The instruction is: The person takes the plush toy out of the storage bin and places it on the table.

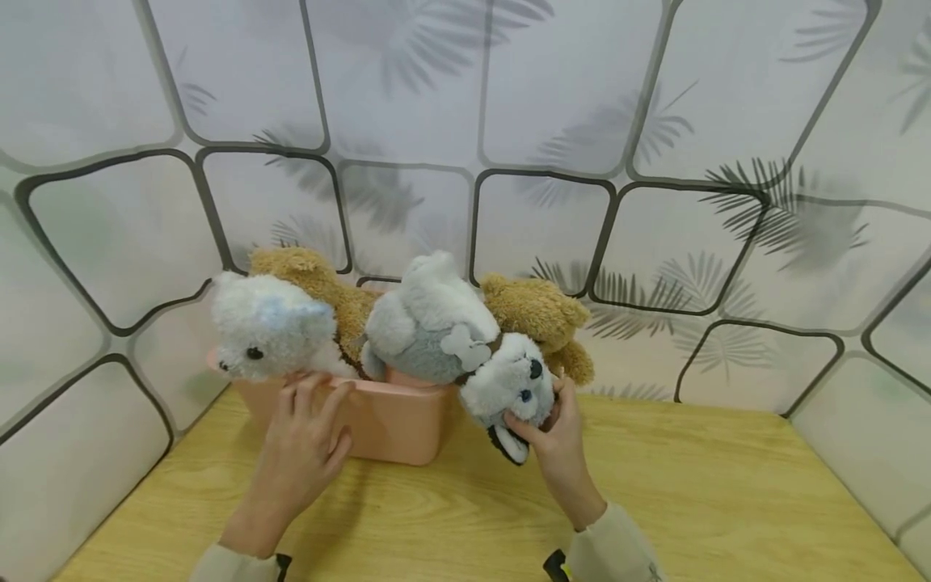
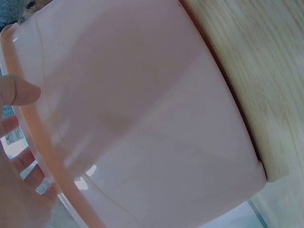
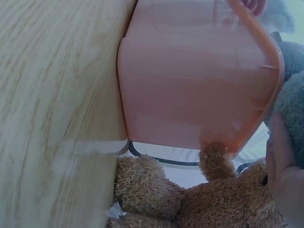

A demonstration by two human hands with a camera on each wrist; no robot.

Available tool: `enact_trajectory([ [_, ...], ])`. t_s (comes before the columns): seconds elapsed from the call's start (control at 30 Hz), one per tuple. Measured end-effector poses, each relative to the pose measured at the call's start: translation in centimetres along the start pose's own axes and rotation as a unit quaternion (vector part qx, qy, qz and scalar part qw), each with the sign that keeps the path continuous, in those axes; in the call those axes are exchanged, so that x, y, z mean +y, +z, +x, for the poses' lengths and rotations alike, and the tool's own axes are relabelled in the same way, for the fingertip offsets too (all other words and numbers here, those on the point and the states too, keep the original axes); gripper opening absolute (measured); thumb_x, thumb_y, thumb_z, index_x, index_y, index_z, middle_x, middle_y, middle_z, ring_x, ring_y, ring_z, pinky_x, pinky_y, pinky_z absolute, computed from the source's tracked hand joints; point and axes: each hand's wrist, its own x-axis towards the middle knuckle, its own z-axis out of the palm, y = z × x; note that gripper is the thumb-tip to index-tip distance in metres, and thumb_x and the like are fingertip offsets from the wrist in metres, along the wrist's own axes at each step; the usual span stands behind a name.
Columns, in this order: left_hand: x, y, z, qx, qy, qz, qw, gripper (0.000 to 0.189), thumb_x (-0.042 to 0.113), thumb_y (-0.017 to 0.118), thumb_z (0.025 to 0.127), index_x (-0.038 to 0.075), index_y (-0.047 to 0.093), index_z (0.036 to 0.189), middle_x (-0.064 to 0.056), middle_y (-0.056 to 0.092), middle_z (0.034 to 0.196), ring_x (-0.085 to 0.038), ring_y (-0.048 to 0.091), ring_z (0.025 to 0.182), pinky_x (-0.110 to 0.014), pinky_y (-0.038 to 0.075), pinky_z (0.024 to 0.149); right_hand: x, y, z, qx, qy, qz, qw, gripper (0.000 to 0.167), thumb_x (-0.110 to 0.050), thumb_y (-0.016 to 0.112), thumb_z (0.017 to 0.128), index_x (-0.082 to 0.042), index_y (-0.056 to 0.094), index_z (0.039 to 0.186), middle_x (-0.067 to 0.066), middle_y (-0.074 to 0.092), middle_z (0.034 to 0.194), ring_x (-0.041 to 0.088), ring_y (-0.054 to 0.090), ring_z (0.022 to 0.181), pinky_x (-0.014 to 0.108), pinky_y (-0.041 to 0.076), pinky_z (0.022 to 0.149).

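A grey-and-white husky plush point(image 1: 429, 323) lies over the right end of a pink plastic bin point(image 1: 396, 420), its head hanging outside the rim. My right hand point(image 1: 560, 436) grips that head by the side, thumb in front near the ear. On the bin's front rim is my left hand point(image 1: 301, 440); the left wrist view shows its thumb point(image 2: 23, 91) outside the wall and fingers hooked over the edge. Just above that hand, a fluffy white plush point(image 1: 272, 323) with dark eye and nose leans out of the bin.
A brown teddy bear point(image 1: 313, 271) sits at the back of the bin. Another brown bear point(image 1: 534, 311) is outside, beside the bin's right end, behind the husky's head. The wooden table point(image 1: 698, 485) meets patterned fabric walls point(image 1: 545, 218) at the back and sides.
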Motion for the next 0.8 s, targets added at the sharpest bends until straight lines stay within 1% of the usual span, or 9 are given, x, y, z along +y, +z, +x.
enact_trajectory([
  [0.13, 0.0, 0.0, 0.0, -0.003, -0.002, 0.001, 1.0000, 0.050, 0.014, 0.058, 0.079, 0.001, 0.057, 0.128, -0.033, 0.047, 0.121, -0.054, 0.045, 0.103, -0.065, 0.044, 0.087, 0.2, -0.2, -0.3, 0.002, 0.009, -0.003, 1.0000, 0.048, 0.014, 0.067, 0.085, -0.003, 0.041, 0.122, 0.010, 0.053, 0.127, 0.018, 0.061, 0.112, 0.029, 0.055, 0.091],
  [0.27, 0.1, -0.1, 0.0, -0.007, -0.004, 0.005, 1.0000, 0.050, 0.013, 0.059, 0.079, 0.001, 0.057, 0.128, -0.033, 0.047, 0.120, -0.054, 0.046, 0.103, -0.066, 0.043, 0.089, 0.3, -0.6, -0.6, 0.004, 0.021, 0.021, 0.9996, 0.046, 0.013, 0.066, 0.086, -0.008, 0.042, 0.119, 0.008, 0.054, 0.127, 0.018, 0.060, 0.112, 0.030, 0.054, 0.091],
  [0.47, 0.1, -0.3, 0.1, -0.017, -0.007, 0.007, 0.9998, 0.050, 0.013, 0.061, 0.080, 0.001, 0.057, 0.129, -0.032, 0.047, 0.121, -0.053, 0.046, 0.105, -0.065, 0.045, 0.088, 0.4, -1.7, -1.2, -0.013, 0.003, 0.066, 0.9978, 0.042, 0.012, 0.064, 0.090, -0.014, 0.043, 0.117, 0.005, 0.053, 0.127, 0.018, 0.059, 0.113, 0.030, 0.054, 0.093],
  [0.63, 0.0, -0.2, 0.0, -0.014, -0.007, 0.007, 0.9999, 0.049, 0.014, 0.059, 0.080, 0.000, 0.057, 0.128, -0.033, 0.047, 0.121, -0.054, 0.046, 0.105, -0.067, 0.043, 0.091, -0.1, -3.0, -1.6, -0.008, -0.021, 0.082, 0.9964, 0.044, 0.013, 0.063, 0.090, -0.016, 0.047, 0.119, 0.002, 0.055, 0.125, 0.016, 0.058, 0.111, 0.028, 0.053, 0.092],
  [0.8, 0.0, 0.0, 0.0, -0.006, -0.004, 0.004, 1.0000, 0.048, 0.015, 0.057, 0.081, 0.000, 0.057, 0.127, -0.033, 0.047, 0.120, -0.054, 0.045, 0.105, -0.068, 0.041, 0.093, -0.6, -4.6, -1.9, 0.001, -0.008, 0.079, 0.9968, 0.045, 0.013, 0.058, 0.093, -0.017, 0.042, 0.123, 0.002, 0.051, 0.127, 0.015, 0.056, 0.112, 0.027, 0.054, 0.091],
])
